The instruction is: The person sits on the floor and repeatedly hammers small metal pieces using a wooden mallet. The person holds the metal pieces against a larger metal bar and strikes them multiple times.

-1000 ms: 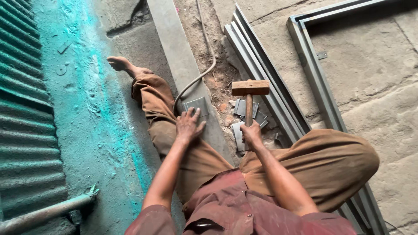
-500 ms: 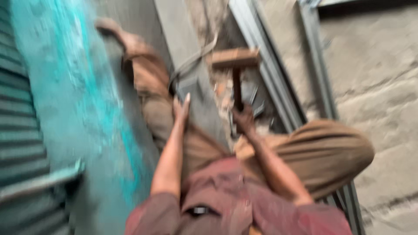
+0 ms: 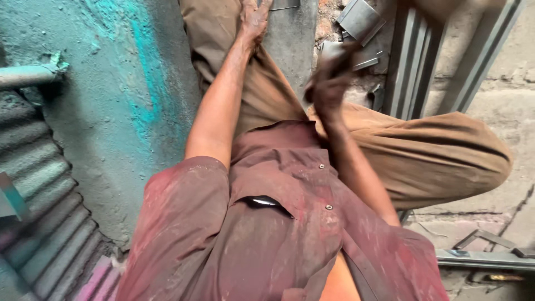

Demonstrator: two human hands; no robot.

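My left hand (image 3: 253, 19) lies flat, fingers spread, on a long grey metal bar (image 3: 292, 39) at the top edge of the head view. My right hand (image 3: 329, 83) is a blurred fist to its right, closed around the dark handle of a wooden-headed hammer. The hammer's head is only a brown blur (image 3: 437, 6) at the top edge. Small grey metal plates (image 3: 359, 19) lie just beyond the right hand. I sit on the ground in brown trousers (image 3: 423, 156) and a stained dark red shirt (image 3: 267, 234).
Long grey metal channel frames (image 3: 415, 61) run along the right on the stone floor. Another metal strip (image 3: 485, 257) lies at the lower right. Corrugated sheet (image 3: 39, 167) and a pipe (image 3: 25, 77) stand at the left beside a turquoise-stained surface (image 3: 128, 83).
The camera has tipped down toward my chest, so the hands now sit at the top of the picture. The right hand has swung with the hammer and is blurred.
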